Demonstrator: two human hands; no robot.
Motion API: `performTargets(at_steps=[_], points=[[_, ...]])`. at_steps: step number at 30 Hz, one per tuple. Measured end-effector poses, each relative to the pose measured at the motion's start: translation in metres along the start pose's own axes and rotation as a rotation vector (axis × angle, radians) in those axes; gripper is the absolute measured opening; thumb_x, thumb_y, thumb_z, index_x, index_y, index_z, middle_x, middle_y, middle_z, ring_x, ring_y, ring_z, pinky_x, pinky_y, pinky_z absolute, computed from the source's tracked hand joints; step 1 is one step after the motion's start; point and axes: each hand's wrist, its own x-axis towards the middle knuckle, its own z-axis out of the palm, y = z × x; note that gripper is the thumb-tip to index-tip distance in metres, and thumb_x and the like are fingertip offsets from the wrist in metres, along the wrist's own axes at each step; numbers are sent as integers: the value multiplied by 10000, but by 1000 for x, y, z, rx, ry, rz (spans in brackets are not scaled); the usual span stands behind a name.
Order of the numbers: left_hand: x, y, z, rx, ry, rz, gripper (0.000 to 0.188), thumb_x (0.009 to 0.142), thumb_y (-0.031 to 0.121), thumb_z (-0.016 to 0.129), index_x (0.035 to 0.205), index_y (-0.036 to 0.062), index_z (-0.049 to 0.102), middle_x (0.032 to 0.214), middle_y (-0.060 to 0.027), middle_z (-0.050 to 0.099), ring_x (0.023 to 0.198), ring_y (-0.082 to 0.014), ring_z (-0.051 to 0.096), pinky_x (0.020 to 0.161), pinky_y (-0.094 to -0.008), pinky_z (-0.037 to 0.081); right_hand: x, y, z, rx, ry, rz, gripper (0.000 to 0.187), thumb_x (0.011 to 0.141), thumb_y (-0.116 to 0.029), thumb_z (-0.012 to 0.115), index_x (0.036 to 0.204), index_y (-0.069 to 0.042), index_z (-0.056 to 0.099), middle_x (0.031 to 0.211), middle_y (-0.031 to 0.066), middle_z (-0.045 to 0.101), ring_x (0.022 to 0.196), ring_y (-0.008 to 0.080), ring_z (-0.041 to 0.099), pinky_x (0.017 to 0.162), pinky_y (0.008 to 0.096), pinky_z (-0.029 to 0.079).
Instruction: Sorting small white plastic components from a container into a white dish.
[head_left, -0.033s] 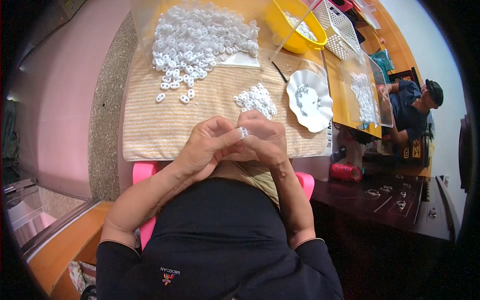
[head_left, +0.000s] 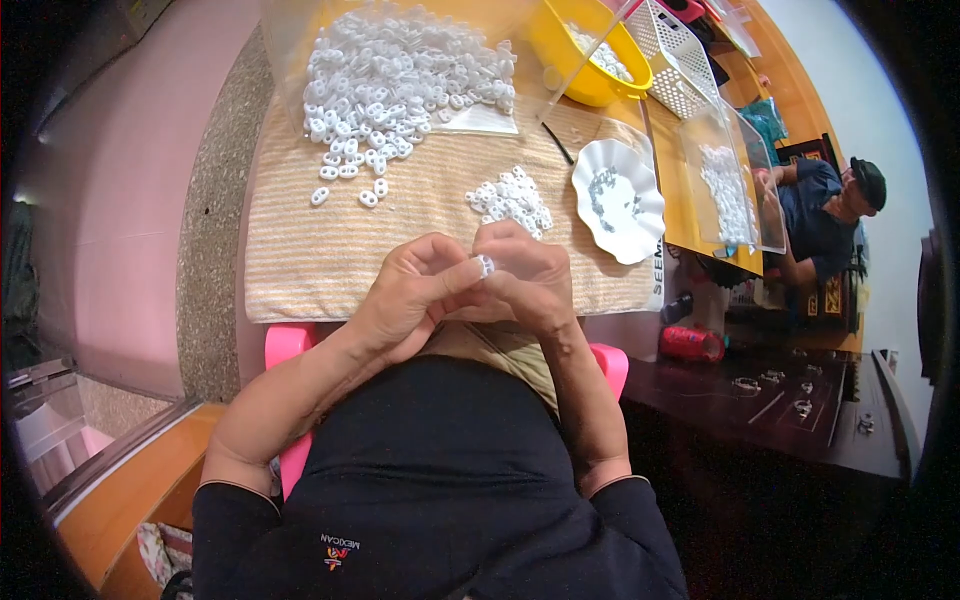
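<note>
Nothing had shifted since the earlier view, taken at the same instant: both hands stayed pressed together at the near edge of the table. From a head-worn view looking down, a wide striped beige cloth covered the work surface. At its far end lay a big heap of small white plastic pieces, spilling from a clear bag, with a few strays nearer. Beyond it to the right sat a yellow bowl and a white basket. A white scalloped dish holding tiny dark bits rested on the right of the cloth, and a small pile of white pieces sat just beyond the hands. The left hand and right hand met, fingers curled closed, pinching one small white piece between their fingertips, just above the cloth's near edge. Another person in a dark cap sat well off to the right.
</note>
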Motion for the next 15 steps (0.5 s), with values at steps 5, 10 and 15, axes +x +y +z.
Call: performTargets(at_steps=[5,10,15], points=[[-1,2,1,-29,-37,2,60,878,51,668,886,40,610,859,-70,671,796,-154,667,759,-313,583,0,-8,3,-96,-19,-23,216,778,22,681,993,36,672,1032,110,608,938,160,578,816,277,452],[4,2,-2,-5,-46,-42,63,877,67,674,870,45,615,848,-64,668,761,-153,660,735,-286,576,-1,-4,-1,-95,-2,15,235,781,9,700,1010,42,662,1042,115,614,963,167,581,828,279,454],[3,5,3,-6,-3,-50,64,877,73,676,866,51,617,856,-58,665,765,-143,654,734,-274,571,0,-6,-2,-157,-21,11,258,796,-34,716,1036,43,657,1053,111,616,965,164,584,825,279,454]])
